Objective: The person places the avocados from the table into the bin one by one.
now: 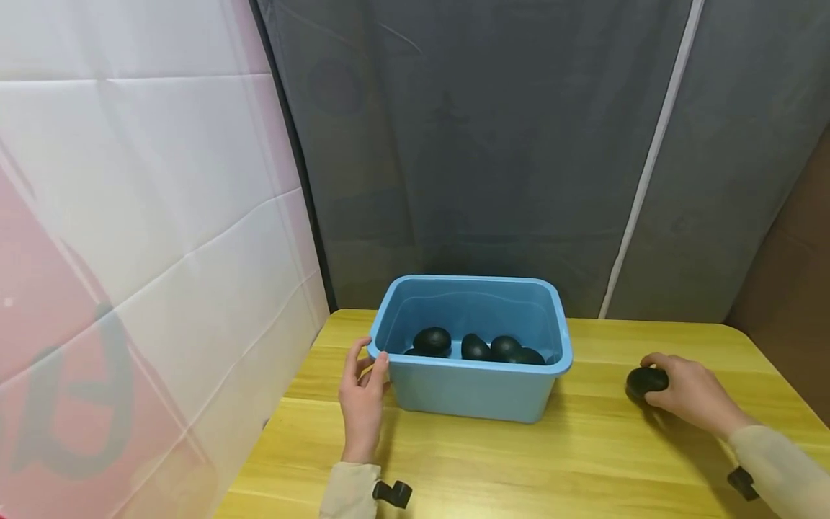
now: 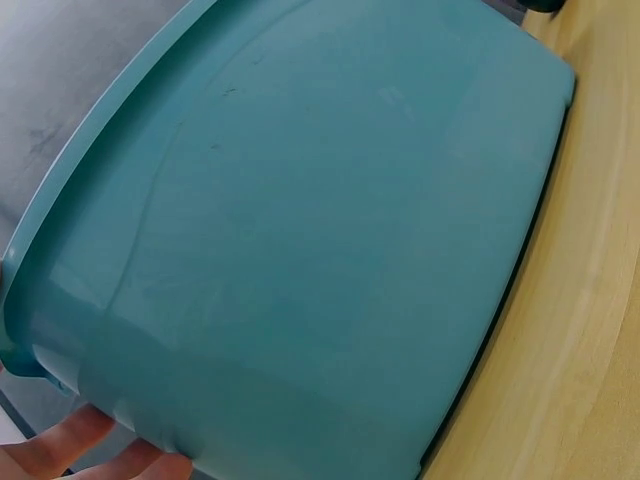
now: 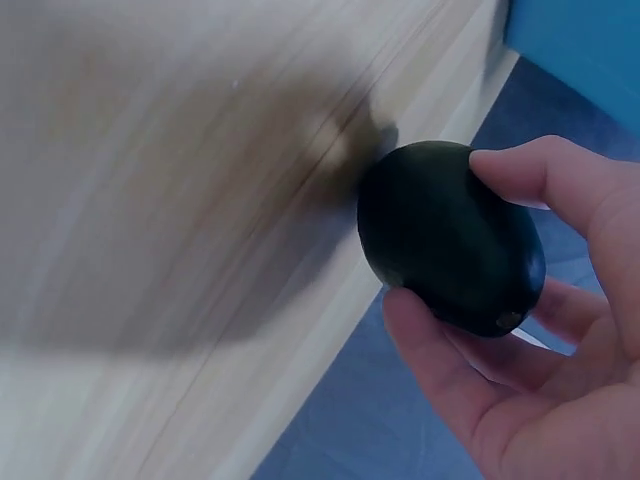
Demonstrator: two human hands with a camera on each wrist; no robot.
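A blue plastic bin (image 1: 476, 393) stands on the yellow wooden table (image 1: 519, 461) and holds several dark avocados (image 1: 432, 340). My left hand (image 1: 363, 393) rests against the bin's left front corner, thumb by the rim; the left wrist view shows the bin wall (image 2: 300, 250) with fingertips (image 2: 90, 455) against it. To the right of the bin, my right hand (image 1: 687, 393) curls around another dark avocado (image 1: 645, 382) at the tabletop. In the right wrist view the fingers (image 3: 560, 180) and thumb grip that avocado (image 3: 450, 235).
A grey curtain hangs behind the table and a white-pink padded wall stands to the left. The table's right back corner is rounded. Bare tabletop lies in front of the bin and between it and the right hand.
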